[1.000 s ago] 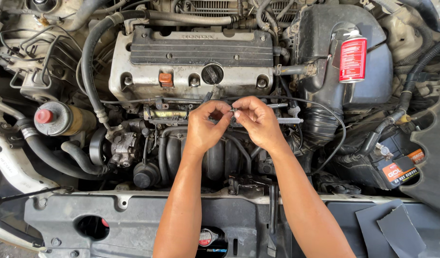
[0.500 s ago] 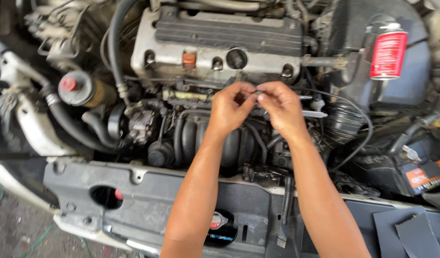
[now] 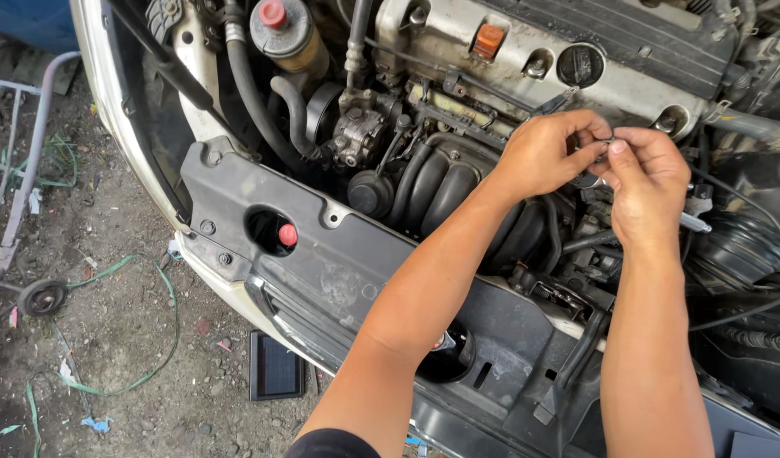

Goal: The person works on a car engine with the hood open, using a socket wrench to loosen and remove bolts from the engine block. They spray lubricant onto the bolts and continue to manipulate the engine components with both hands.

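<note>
A grey metal valve cover [image 3: 576, 59] with a round black filler cap [image 3: 581, 65] spans the top. A red-capped yellowish fluid reservoir [image 3: 284, 34] stands upper left, beside black rubber hoses [image 3: 246, 93]. The black plastic intake manifold [image 3: 441, 182] sits above the black radiator support panel [image 3: 339, 271]. Green cord [image 3: 153, 365] lies on the dirt.

Looked like a backyard or roadside car repair spot, not a proper garage. The hood was up on a white car, with the engine [image 3: 568, 64] wide open to daylight, hoses and a dusty black radiator cover [image 3: 339, 263] in plain view. Beside the bumper there was just bare dirt ground [image 3: 110, 339] with pebbles, scraps of litter and a loose green cord [image 3: 165, 339] snaking around. A small wheel [image 3: 42, 297] and some metal tubing [image 3: 21, 170] sat off to the side, plus a dark flat panel [image 3: 275, 366] lying in the dirt.
</note>
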The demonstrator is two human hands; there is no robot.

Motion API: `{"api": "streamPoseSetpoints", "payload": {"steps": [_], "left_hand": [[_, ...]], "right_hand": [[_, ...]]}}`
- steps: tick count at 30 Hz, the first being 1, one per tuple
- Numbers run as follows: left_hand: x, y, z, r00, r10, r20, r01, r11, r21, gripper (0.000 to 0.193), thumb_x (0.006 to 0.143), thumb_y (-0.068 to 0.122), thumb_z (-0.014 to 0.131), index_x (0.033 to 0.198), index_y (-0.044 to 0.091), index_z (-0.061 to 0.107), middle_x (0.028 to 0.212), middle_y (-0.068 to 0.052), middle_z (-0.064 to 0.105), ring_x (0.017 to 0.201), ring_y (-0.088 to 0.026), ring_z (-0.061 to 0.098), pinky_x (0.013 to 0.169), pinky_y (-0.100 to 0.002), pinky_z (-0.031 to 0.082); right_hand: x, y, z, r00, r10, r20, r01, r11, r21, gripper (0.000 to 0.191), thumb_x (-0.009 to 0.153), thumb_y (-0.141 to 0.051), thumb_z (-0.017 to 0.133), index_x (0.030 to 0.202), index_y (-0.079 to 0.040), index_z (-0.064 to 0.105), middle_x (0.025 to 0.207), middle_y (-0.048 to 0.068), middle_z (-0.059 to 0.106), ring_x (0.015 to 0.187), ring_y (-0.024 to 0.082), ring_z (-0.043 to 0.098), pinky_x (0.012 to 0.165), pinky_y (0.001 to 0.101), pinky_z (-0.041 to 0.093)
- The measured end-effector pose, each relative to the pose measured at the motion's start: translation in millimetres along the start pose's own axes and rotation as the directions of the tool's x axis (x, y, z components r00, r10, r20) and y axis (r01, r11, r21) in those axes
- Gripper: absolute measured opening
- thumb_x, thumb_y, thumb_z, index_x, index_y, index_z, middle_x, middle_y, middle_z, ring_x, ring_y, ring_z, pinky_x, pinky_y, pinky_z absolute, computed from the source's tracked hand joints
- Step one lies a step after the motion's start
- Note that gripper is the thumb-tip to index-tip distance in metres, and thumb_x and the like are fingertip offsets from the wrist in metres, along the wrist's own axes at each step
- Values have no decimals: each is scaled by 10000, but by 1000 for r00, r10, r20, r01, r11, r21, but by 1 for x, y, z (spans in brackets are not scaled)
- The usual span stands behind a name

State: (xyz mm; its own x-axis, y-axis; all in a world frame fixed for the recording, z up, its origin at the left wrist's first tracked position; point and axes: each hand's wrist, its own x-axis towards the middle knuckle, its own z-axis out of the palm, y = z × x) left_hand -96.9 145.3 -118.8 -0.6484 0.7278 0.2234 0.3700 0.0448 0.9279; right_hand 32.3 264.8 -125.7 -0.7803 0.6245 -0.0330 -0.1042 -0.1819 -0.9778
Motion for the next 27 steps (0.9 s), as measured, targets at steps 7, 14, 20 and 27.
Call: {"api": "streamPoseSetpoints", "payload": {"steps": [7, 14, 20, 27], "left_hand": [[-1, -3, 0, 1000, 0, -23, 0, 1000, -10, 186, 825, 198, 764, 1001, 146, 733, 758, 9, 747, 629, -147, 708, 615, -312, 559], [-7, -2, -6, 1000, 18, -17, -18, 1000, -25, 169, 821, 182, 759, 978, 128, 726, 777, -12, 755, 638, -178, 727, 624, -316, 571], [-6, -4, -18, 962, 171, -215, -91, 938, 336, 134, 835, 189, 764, 953, 131, 736, 878, -43, 748, 902, -274, 700, 807, -391, 550], [0, -29, -18, 941, 49, -334, 147, 831, 536, 301, 842, 305, 739, 972, 33, 733, 979, -162, 710, 975, -366, 643, 829, -479, 516]], "right_hand": [[1, 8, -1, 998, -48, 30, 47, 999, 26, 168, 1048, 56, 641, 1206, 4, 619, 1148, 106, 707, 1005, 165, 706, 910, 324, 614], [0, 16, 0, 1000, -30, 3, 30, 999, -43, 121, 1069, 15, 646, 1189, -1, 652, 1105, 77, 702, 963, 126, 682, 867, 290, 591], [0, 10, -2, 996, -9, -94, 0, 996, -92, 110, 1061, -23, 667, 1170, -14, 656, 1035, 72, 714, 839, 115, 660, 801, 254, 563], [-1, 7, -3, 984, -51, -169, 27, 989, -144, 165, 1014, -10, 718, 1169, -18, 663, 1002, 53, 700, 838, 103, 657, 794, 252, 572]]}}
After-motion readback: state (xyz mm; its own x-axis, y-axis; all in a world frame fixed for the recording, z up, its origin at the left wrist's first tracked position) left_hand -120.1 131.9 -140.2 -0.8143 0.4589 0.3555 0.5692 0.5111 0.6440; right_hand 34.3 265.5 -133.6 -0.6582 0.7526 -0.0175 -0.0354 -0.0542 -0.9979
